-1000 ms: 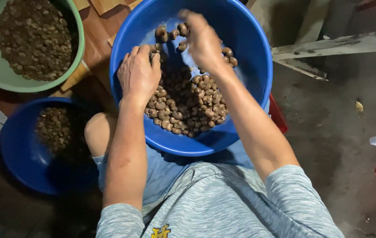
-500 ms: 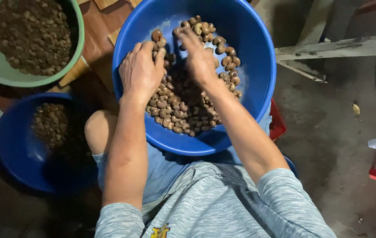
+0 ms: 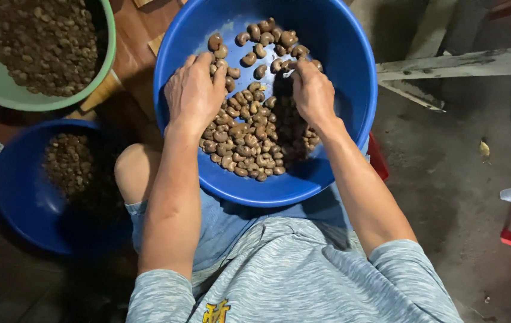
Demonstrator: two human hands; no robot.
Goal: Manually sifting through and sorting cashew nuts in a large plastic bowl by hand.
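- The blue basin (image 3: 351, 90) is sitting on the person's lap, tilted slightly toward them, and it is taking up the top middle of the head view; its inner wall is showing bare along the right and far sides.
- A green basin (image 3: 107, 57) is lying at the top left, filled with small brown nuts, and it is resting on a reddish wooden surface (image 3: 133, 57).
- A second, smaller blue bowl (image 3: 16, 191) is sitting low on the left beside the person's bare knee (image 3: 134, 173), with a darker heap of nuts inside it.
- A grey wooden beam (image 3: 459, 63) is running across the floor at the upper right, well apart from the basin.
- The cashew nuts (image 3: 249, 134) are lying in a heap on the near half of the blue basin, thinning into a loose scatter toward its far side.
- The left hand (image 3: 194, 93) is pressing palm down on the left edge of the heap, its fingers together and curled over the nuts.
- The right hand (image 3: 312, 93) is lying on the right edge of the heap, palm down with its fingers bent into the nuts; whether it is gripping any I cannot tell.
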